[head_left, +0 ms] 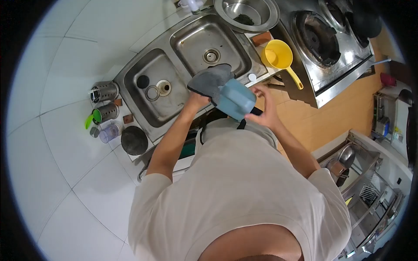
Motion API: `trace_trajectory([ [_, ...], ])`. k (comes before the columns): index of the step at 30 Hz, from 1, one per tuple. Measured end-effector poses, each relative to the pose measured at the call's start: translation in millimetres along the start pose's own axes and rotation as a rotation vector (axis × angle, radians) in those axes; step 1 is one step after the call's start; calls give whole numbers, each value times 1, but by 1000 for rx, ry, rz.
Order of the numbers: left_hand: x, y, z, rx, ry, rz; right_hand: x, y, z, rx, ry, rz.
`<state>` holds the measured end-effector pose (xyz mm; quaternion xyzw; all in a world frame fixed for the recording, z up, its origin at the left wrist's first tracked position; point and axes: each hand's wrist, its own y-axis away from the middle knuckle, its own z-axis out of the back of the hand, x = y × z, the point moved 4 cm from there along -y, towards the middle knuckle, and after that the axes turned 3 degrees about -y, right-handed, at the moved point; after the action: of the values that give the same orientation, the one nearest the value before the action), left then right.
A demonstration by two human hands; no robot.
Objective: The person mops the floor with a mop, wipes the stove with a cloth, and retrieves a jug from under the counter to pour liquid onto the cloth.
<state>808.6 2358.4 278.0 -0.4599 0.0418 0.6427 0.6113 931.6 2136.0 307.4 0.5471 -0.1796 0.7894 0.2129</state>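
A grey cloth (pixel 210 82) is in my left hand (pixel 199 101), its fingers mostly hidden under it. The cloth touches the left side of a translucent blue-green container (pixel 237 101), held in front of my waist near the sink's front edge. My right hand (pixel 265 106) grips the container's right end, with thumb and fingers on either side of it. A small round white cap (pixel 252 77) lies on the counter edge just beyond the container.
Beyond my hands is a steel double sink (pixel 176 56). A steel basin (pixel 248 15), a yellow dipper (pixel 278 55) and a gas stove (pixel 315 39) are at the back right. Steel utensil holders (pixel 105 92), a purple-tinted cup (pixel 109 132) and a dark round lid (pixel 134 140) stand left.
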Motion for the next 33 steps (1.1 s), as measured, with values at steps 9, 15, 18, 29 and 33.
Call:
trace_trajectory([
  [9, 79, 53, -19, 10, 541, 328, -281, 82, -78, 41, -1175, -1346],
  [15, 67, 95, -10, -100, 350, 624, -236, 45, -124, -56, -1653, -1012],
  [18, 69, 89, -12, 13, -33, 385, -249, 42, -126, -8, -1702, -1095],
  [29, 12, 14, 6, -18, 236, 178, -247, 46, -140, 123, -1670, -1057],
  [33, 53, 56, 10, -43, 320, 373, -210, 68, -110, 70, -1780, -1176],
])
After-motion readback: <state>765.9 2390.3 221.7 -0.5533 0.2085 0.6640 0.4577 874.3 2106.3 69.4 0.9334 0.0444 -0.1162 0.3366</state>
